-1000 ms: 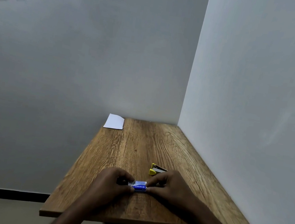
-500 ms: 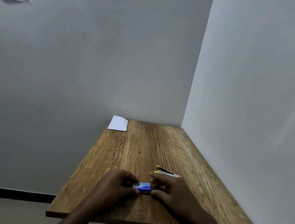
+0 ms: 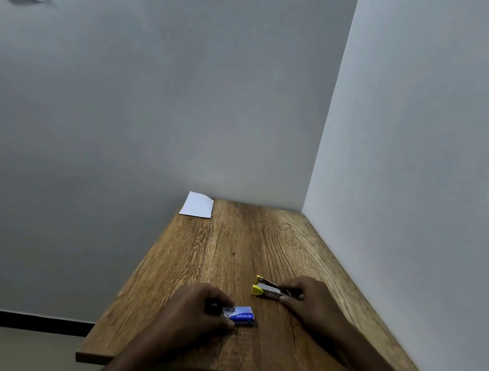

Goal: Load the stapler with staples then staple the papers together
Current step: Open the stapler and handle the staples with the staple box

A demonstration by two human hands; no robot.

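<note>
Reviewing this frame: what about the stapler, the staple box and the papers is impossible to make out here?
- Stapler, head view: its rear is covered by the right hand; whether staples are loaded is too small to see.
- Staple box: the left hand hides one end; contents unseen.
- Papers: too distant to count sheets.

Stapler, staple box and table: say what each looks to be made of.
Stapler: likely yellow plastic shell, going by its matte nose, around a shiny silver, seemingly metal channel. Staple box: probably thin printed cardboard, blue with white lettering and folded edges. Table: wood or wood-look laminate; there is strong grain with a dull sheen, so which one is unclear.
</note>
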